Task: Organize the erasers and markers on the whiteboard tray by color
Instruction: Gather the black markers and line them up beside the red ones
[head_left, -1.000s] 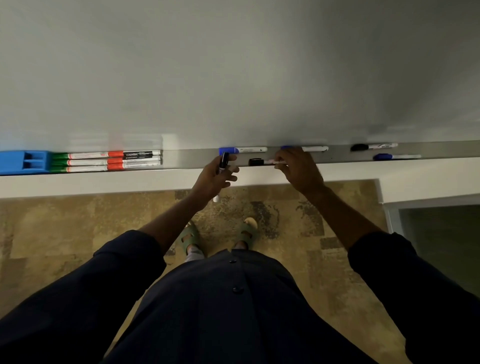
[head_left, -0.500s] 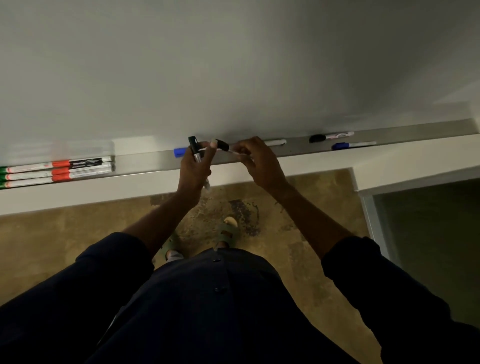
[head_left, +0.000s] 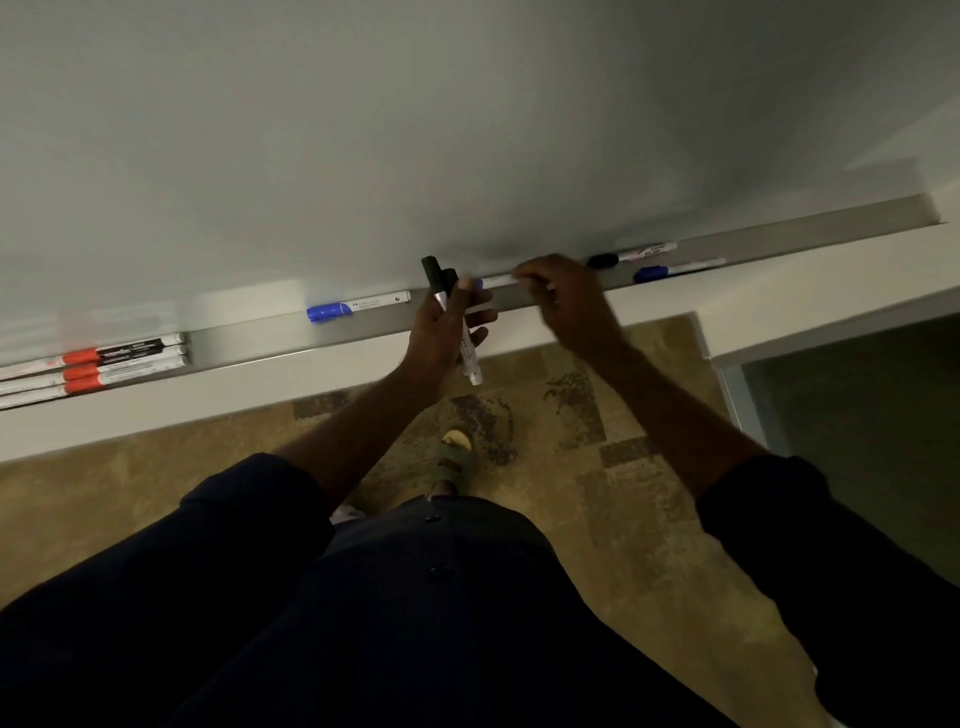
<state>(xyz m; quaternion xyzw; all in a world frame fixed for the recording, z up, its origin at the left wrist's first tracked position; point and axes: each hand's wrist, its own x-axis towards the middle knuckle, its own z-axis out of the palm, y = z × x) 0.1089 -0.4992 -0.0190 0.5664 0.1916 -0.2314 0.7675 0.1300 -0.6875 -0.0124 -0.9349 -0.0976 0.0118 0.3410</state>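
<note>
My left hand (head_left: 447, 332) holds two black-capped markers (head_left: 470, 358) upright in front of the grey whiteboard tray (head_left: 249, 338). My right hand (head_left: 566, 296) rests on the tray over a blue-capped marker (head_left: 493, 280), fingers curled on its white barrel. Left of my hands, another blue-capped marker (head_left: 358, 305) lies on the tray. To the right lie a black-capped marker (head_left: 631, 254) and a blue-capped marker (head_left: 678, 269). Three markers with red bands (head_left: 98, 366) lie stacked side by side at the tray's left end.
The whiteboard (head_left: 415, 130) fills the upper view. Below the tray runs a white ledge (head_left: 156, 410). A patterned tan floor (head_left: 571, 415) and my sandalled foot (head_left: 457, 457) show beneath. A dark doorway (head_left: 852, 400) opens at the right.
The black marker from the tray passed from my right hand into my left, which now holds two. My right hand went back to the tray onto a blue-capped marker. The view shifted right.
</note>
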